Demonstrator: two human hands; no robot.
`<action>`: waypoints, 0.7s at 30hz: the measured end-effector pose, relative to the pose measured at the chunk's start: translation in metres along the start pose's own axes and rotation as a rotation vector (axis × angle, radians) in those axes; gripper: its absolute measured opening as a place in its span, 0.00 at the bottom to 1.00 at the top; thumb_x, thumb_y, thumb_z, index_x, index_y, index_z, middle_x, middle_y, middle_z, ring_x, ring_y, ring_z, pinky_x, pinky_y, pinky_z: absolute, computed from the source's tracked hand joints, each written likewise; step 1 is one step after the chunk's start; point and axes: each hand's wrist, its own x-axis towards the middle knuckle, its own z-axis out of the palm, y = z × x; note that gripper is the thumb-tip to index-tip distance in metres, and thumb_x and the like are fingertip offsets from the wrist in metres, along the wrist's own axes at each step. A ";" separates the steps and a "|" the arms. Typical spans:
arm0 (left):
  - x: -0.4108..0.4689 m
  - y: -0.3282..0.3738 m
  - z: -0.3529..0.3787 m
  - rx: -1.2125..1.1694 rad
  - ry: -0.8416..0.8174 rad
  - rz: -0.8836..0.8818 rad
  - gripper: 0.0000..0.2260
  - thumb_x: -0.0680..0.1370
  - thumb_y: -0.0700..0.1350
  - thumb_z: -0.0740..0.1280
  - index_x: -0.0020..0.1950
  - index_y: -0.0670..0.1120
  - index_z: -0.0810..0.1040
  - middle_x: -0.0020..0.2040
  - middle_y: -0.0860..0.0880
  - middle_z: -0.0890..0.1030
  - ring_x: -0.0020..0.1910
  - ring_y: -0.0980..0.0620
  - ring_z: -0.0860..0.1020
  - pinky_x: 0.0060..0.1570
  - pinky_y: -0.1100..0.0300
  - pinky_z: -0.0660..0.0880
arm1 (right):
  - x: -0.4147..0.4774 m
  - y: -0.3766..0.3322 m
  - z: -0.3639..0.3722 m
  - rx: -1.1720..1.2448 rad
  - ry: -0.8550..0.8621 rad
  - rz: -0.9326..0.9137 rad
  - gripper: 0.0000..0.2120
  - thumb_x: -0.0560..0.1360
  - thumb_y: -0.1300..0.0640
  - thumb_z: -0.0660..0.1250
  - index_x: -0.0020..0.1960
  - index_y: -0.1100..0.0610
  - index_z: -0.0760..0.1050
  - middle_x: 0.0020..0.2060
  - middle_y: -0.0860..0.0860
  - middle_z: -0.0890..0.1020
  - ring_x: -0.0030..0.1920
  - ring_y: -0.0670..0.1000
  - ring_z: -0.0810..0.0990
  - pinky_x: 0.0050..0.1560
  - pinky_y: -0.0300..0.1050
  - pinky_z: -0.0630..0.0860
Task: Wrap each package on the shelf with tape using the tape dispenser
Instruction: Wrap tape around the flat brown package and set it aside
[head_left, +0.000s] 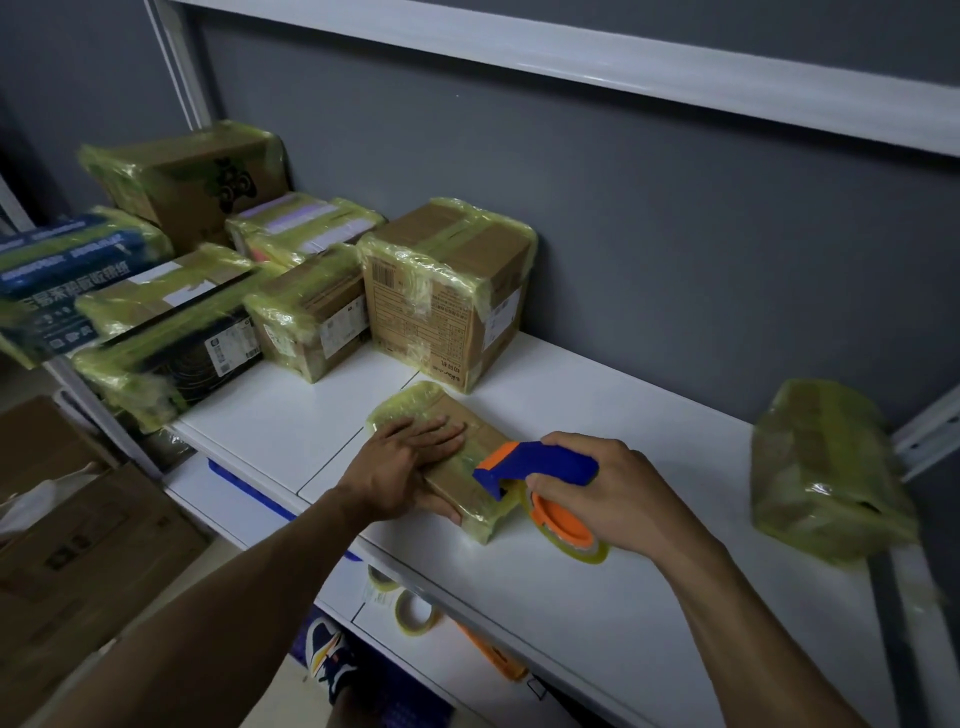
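Observation:
A small flat cardboard package (470, 486) lies on the white shelf (597, 597), partly covered in yellowish tape. My left hand (402, 467) presses flat on its top, thumb against the near side. My right hand (615, 493) grips the blue and orange tape dispenser (530, 467), whose front edge rests on the package's right end. The yellow tape roll (571, 535) hangs below the handle, just above the shelf.
Several taped boxes crowd the shelf's left and back, the nearest a tall carton (447, 291). One wrapped package (826, 467) stands at the right by the shelf post. Spare tape rolls (413, 616) lie on the lower shelf. Cardboard boxes (78, 545) sit on the floor at left.

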 end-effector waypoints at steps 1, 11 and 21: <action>0.001 -0.002 -0.002 0.002 -0.014 -0.006 0.49 0.65 0.80 0.64 0.80 0.56 0.62 0.79 0.61 0.59 0.80 0.60 0.53 0.79 0.45 0.50 | 0.001 0.000 0.003 0.012 0.007 0.006 0.11 0.77 0.45 0.72 0.58 0.41 0.78 0.49 0.40 0.83 0.51 0.41 0.80 0.41 0.33 0.78; -0.003 0.024 -0.004 -0.102 -0.093 -0.045 0.54 0.63 0.81 0.65 0.82 0.59 0.52 0.81 0.65 0.49 0.80 0.61 0.42 0.78 0.46 0.33 | 0.013 -0.001 0.017 0.033 0.066 0.031 0.11 0.75 0.44 0.73 0.56 0.43 0.79 0.46 0.41 0.83 0.49 0.43 0.81 0.44 0.38 0.80; -0.002 0.029 0.000 -0.038 -0.028 -0.103 0.50 0.64 0.83 0.62 0.81 0.61 0.59 0.80 0.66 0.54 0.80 0.63 0.48 0.79 0.53 0.44 | 0.010 0.004 0.013 0.100 0.033 0.031 0.21 0.74 0.43 0.75 0.65 0.44 0.79 0.55 0.40 0.82 0.57 0.44 0.80 0.45 0.31 0.77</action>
